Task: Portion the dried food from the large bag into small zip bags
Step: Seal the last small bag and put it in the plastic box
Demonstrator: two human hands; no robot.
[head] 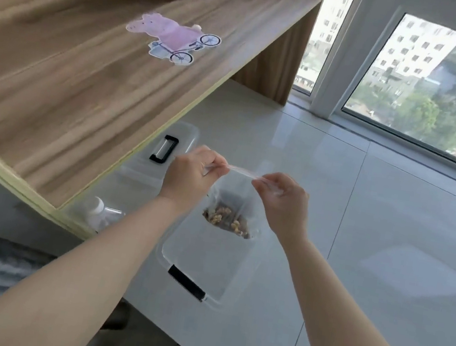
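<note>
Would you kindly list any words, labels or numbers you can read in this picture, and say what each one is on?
No readable text appears anywhere.
Pig sticker on the desk: a picture only, no words.
Zip bag, held by the left hand and right hand: clear, no label visible.
Bins: no label visible.
Buildings outside the window: any signs are too small to read.

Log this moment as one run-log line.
left hand: pinches zip strip | right hand: pinches zip strip | small clear zip bag: brown dried food inside, held above clear plastic bin
</note>
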